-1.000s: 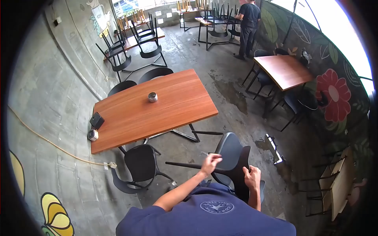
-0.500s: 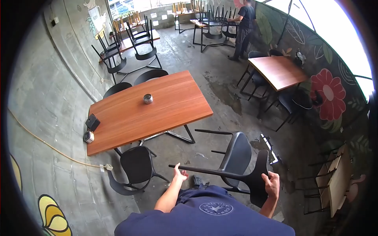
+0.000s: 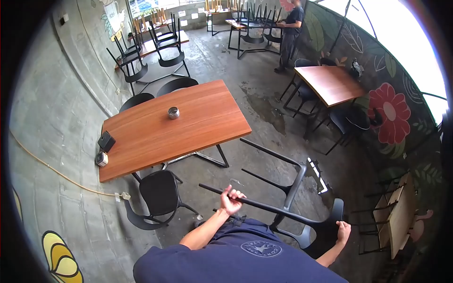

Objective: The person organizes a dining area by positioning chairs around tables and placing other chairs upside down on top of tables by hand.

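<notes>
A black chair [image 3: 325, 233] is tipped over in front of my body, its legs pointing toward the wooden table [image 3: 179, 129]. My left hand [image 3: 232, 200] is closed around one of its legs. At the other end, my right hand [image 3: 343, 233] grips the edge of the curved backrest. Part of the chair's lower side is hidden behind my shirt. Another black chair [image 3: 159, 193] stands upright at the table's near side, to the left of my left hand.
A metal cup [image 3: 173, 112] and a small black box [image 3: 106, 141] sit on the table. To the right are a second table [image 3: 329, 85] with chairs and folded wooden furniture [image 3: 398, 217]. A person [image 3: 291, 35] stands at the back near stacked chairs [image 3: 170, 59].
The chair has turned over from a more upright pose, its legs swinging up toward the table. My left hand has closed on a leg; my right hand has moved right and down.
</notes>
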Demonstrator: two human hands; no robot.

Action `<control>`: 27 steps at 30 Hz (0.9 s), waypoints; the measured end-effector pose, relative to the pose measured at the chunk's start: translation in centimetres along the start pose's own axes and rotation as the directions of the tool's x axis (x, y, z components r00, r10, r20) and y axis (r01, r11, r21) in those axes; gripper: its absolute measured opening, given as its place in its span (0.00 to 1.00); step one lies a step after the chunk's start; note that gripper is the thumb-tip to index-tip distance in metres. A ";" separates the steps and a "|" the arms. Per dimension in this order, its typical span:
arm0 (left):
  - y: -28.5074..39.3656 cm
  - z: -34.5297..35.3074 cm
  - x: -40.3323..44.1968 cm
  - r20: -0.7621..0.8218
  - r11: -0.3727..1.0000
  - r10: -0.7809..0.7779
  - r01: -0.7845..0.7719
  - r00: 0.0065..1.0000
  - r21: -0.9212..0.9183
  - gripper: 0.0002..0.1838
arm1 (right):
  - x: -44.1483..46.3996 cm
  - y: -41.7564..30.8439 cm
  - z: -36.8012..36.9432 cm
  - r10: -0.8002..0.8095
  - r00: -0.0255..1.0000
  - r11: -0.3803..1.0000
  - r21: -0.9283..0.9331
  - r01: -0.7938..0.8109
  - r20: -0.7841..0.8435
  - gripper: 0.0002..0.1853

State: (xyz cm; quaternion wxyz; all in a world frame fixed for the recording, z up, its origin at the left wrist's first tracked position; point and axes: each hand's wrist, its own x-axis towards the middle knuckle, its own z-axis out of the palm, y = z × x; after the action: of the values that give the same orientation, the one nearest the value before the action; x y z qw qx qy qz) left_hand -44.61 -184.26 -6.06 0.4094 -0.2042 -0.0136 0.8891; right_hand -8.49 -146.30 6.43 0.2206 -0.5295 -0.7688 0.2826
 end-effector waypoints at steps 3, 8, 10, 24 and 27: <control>-2.6 1.0 -1.6 0.190 0.968 -0.130 0.083 0.973 0.238 0.25 | -0.4 4.0 1.0 0.266 0.957 0.964 0.025 -0.265 -0.114 0.15; -4.7 3.7 -2.8 0.357 0.847 -0.291 0.066 0.888 0.527 0.23 | -1.5 12.4 5.4 0.600 0.785 0.795 0.001 -0.607 -0.156 0.18; -4.9 4.9 -2.6 0.381 0.764 -0.396 0.070 0.835 0.642 0.20 | -3.4 13.0 8.1 0.552 0.816 0.819 -0.071 -0.569 -0.172 0.18; -10.7 11.9 -1.9 0.286 0.161 -0.543 -0.236 0.790 0.958 0.22 | -8.3 -13.3 15.6 -0.591 0.708 0.768 0.539 0.346 0.387 0.22; -11.2 12.9 -1.0 0.149 0.175 -0.554 -0.060 0.819 0.983 0.22 | -9.8 -15.1 17.7 -0.532 0.556 0.783 0.621 0.037 0.638 0.09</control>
State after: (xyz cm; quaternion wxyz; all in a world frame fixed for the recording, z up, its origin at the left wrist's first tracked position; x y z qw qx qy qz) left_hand -40.72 -175.71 8.24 0.5714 0.3283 0.4043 0.6343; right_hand -26.84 -163.31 2.94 0.0441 -0.1252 -0.7499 0.6481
